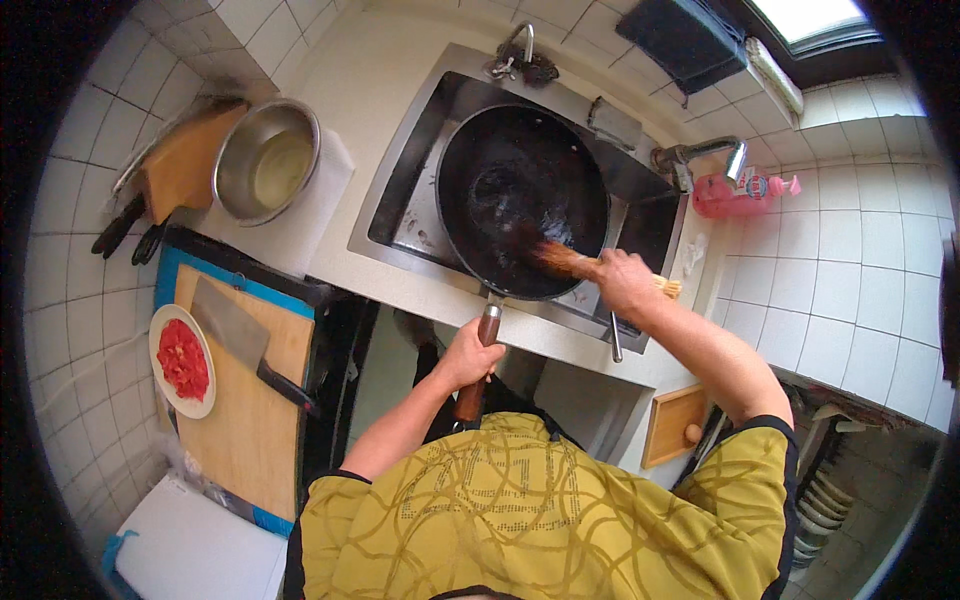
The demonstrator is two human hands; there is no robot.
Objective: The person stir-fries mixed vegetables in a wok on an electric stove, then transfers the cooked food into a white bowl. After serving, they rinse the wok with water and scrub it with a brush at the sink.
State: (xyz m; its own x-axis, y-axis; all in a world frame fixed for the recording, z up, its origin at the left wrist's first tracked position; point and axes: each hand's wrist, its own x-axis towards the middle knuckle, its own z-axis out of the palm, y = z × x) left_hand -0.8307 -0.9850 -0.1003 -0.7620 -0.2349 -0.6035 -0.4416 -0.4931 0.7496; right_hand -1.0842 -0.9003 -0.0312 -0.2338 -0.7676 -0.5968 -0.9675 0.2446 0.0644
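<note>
A large black wok (480, 225) rests over the steel double sink (410, 235), with dark wet patches inside it. Its brown wooden handle (470, 398) points toward me, and my left hand (468, 356) is wrapped round it. In my right hand (630, 287) is a bamboo wok brush (572, 262), gripped at its bundled middle. The brush's bristles touch the inside of the wok at its lower right, where they look blurred. A thin metal rod (615, 338) sticks out over the sink's front edge, below my right hand; the rest of it is hidden.
On the left, a cleaver (230, 325) and a plate of chopped red food (208, 385) lie on a wooden board (255, 430). Beyond stands a metal bowl (240, 160) of pale liquid. Two faucets (527, 45) and a pink soap bottle (735, 195) are behind the sink.
</note>
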